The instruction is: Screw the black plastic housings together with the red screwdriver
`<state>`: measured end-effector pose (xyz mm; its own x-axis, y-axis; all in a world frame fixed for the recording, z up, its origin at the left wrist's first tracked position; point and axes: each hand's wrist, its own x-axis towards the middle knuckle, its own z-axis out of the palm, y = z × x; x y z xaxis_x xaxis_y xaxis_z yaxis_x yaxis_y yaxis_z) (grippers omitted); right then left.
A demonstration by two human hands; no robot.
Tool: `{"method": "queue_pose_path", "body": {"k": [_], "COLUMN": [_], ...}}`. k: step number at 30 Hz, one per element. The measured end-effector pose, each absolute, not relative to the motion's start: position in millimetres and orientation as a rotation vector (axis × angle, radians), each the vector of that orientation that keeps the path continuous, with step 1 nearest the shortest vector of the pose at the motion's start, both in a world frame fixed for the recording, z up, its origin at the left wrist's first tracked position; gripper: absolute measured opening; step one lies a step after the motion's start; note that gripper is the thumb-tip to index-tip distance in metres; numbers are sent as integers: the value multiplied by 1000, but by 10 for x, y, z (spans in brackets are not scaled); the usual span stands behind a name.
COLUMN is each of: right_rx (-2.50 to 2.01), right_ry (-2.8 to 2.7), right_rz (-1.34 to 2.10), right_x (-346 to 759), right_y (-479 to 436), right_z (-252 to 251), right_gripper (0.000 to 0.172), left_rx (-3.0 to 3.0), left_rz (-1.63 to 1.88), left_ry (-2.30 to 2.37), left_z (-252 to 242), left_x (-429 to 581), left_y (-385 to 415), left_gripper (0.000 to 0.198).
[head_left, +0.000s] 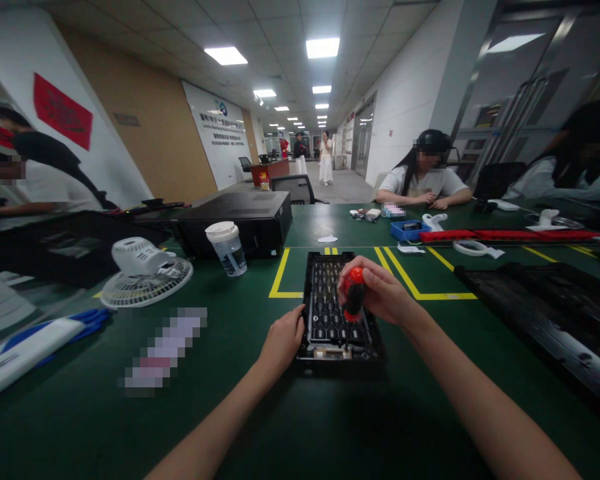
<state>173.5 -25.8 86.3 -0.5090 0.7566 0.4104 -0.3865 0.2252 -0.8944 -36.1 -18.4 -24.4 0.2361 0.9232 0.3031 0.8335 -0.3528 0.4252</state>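
An open black rectangular case (325,331) lies on the green table in front of me, its inside filled with rows of small cell-like shapes and a pale part near its front end. My left hand (283,339) grips the case's left wall near the front corner, fingers curled against it. Above the right half of the case, my right hand (383,293) is closed round the red and black handle of a screwdriver (355,293). The handle points up towards me, and the screwdriver's tip is hidden beneath it.
Left of the case stand a lidded clear cup (231,250), a small white fan (147,273) and a big black box (240,217). Large black panels (555,320) lie to the right. Across the table, a person (425,177) sits behind a blue tray (409,231).
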Motion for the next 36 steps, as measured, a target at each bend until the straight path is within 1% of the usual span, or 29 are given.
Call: {"method": "queue_pose_path", "body": {"k": [20,36], "right_rx": [-311,-358], "right_ry": [-1465,-1488], "right_rz": [1515,1452], "right_x": [1729,1746], "right_y": [-261,-269], "right_z": [882,912], "right_gripper": [17,18], "left_rx": [2307,2314], "left_rz": [758,771], "left_ry": [1669,1667], "left_z": [-247,-255], "left_x": [-364,-366], "left_y": [-180,-182], "left_gripper": [37,37]}}
